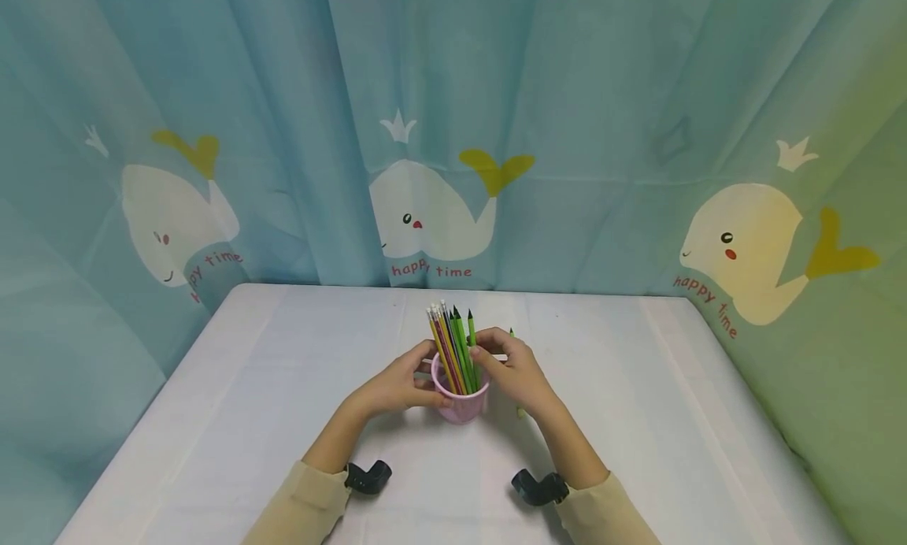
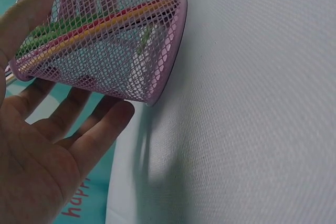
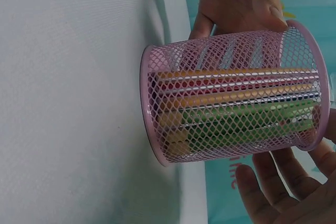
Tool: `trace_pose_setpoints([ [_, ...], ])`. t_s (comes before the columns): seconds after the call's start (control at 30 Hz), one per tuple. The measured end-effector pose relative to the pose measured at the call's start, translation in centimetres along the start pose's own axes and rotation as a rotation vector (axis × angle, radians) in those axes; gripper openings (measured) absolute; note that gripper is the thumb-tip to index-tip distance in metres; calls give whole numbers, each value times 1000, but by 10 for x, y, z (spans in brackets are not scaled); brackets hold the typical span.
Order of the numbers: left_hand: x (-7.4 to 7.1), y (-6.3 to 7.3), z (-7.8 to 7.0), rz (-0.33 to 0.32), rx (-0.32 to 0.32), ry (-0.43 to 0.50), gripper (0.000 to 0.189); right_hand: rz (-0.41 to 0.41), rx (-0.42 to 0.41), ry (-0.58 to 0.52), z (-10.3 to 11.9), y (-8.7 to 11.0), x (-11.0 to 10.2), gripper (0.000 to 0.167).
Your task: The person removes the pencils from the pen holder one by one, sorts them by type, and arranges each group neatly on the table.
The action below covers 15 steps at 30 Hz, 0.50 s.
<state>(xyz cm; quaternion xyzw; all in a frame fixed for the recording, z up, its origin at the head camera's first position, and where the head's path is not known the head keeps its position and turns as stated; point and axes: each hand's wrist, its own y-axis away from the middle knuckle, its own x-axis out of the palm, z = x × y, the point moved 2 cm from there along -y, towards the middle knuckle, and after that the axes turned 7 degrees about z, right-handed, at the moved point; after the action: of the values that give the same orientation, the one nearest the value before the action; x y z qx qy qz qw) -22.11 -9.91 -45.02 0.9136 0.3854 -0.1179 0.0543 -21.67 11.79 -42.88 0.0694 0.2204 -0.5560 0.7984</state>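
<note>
A pink mesh pencil cup stands upright on the table, holding several pencils, some green with dark tips up, others striped with erasers up. My left hand grips the cup from its left side; in the left wrist view the thumb lies on one side of the mesh and the fingers on the other. At the right of the rim my right hand pinches a green pencil between thumb and forefinger, its lower part inside the cup. The right hand's other fingers are spread beside the mesh.
Another green pencil lies on the white table to the right of the cup, partly hidden under my right hand. A blue curtain with whale prints hangs behind the table's far edge. Black curved pieces sit at both wrists.
</note>
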Motion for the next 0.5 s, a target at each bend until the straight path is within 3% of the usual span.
trace_pose_setpoints([
  [0.2, 0, 1, -1, -9, -9, -7, 77, -13, 14, 1, 1, 0, -3, 15],
  [0.5, 0, 0, -1, -7, -7, 5, 76, -9, -5, -40, 11, 3, -12, 21],
])
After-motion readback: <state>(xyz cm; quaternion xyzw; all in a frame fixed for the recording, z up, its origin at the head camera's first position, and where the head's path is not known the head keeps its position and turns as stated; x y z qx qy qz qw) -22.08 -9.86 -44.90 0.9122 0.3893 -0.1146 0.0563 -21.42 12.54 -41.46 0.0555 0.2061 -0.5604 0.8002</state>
